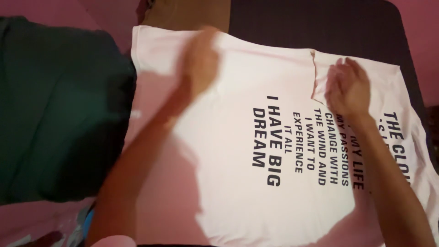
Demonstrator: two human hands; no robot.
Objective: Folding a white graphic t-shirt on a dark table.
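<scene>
Head: T-shirt (238, 151) under both palms

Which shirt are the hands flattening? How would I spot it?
Find the dark green cloth filling the left side. Just to its right lies a pale pink T-shirt, spread flat, with the left hand and right hand on it. It alone carries black block lettering across its middle.
</scene>
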